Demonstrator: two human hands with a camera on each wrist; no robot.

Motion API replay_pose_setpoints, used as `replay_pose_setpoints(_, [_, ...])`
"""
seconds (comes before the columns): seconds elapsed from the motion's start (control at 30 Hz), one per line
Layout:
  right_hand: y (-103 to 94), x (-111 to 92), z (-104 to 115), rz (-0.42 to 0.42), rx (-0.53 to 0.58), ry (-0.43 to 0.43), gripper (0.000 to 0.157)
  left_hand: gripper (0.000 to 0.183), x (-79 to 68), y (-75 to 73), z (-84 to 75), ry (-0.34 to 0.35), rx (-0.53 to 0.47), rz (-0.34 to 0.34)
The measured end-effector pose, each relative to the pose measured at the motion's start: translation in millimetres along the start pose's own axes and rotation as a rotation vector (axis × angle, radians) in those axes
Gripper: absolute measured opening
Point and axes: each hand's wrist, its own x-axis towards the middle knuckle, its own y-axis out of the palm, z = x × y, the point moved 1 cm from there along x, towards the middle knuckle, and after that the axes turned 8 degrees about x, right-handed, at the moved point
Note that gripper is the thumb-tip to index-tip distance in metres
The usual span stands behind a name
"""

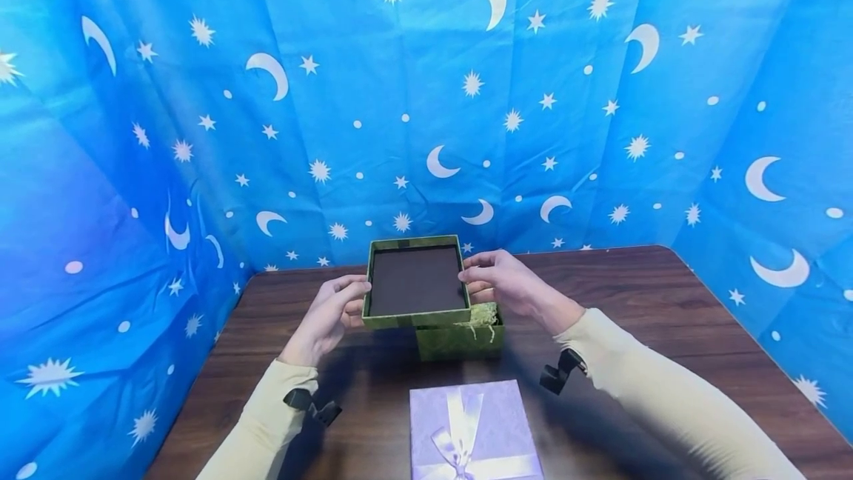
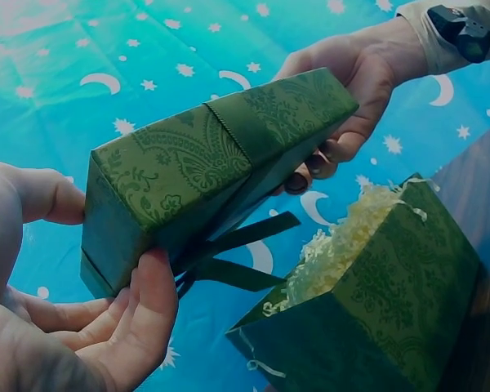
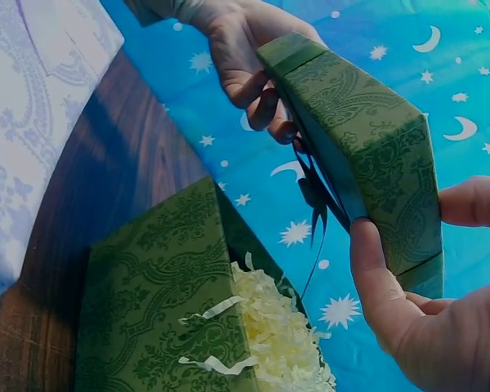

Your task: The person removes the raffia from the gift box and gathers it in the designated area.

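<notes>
Both hands hold a green patterned box lid (image 1: 418, 280) by its opposite sides, its dark hollow inside facing the head camera. My left hand (image 1: 328, 315) grips the left edge, thumb on the rim and fingers beneath. On the other side my right hand (image 1: 509, 284) pinches the right edge. A green ribbon (image 2: 237, 253) with loose tails hangs from the lid's outer face in the left wrist view. Below and to the right stands the green box base (image 1: 460, 343), partly covered by the lid in the head view. Pale shredded paper (image 2: 343, 241) fills it and spills over the rim.
A lilac gift box (image 1: 473, 428) with a white ribbon bow lies near the front of the dark wooden table (image 1: 626, 332). Blue cloth (image 1: 440, 95) printed with moons and stars hangs behind the table and along both sides.
</notes>
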Motion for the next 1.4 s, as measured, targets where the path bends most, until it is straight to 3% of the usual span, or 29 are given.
replay_pose_setpoints(0.2, [5.0, 1.0, 2.0, 0.0, -0.054, 0.001, 0.058, 0.046, -3.5, -5.0, -0.3, 0.016, -0.006, 0.013])
replay_pose_setpoints(0.4, [12.0, 6.6, 3.6, 0.005, -0.098, 0.003, 0.06, 0.046, -8.7, -12.3, -2.6, 0.027, -0.002, -0.016])
replay_pose_setpoints(1.4, [33.4, 15.6, 8.6, 0.056, -0.134, 0.056, 0.056, 0.047, -13.5, -35.2, -6.6, 0.02, 0.006, -0.056])
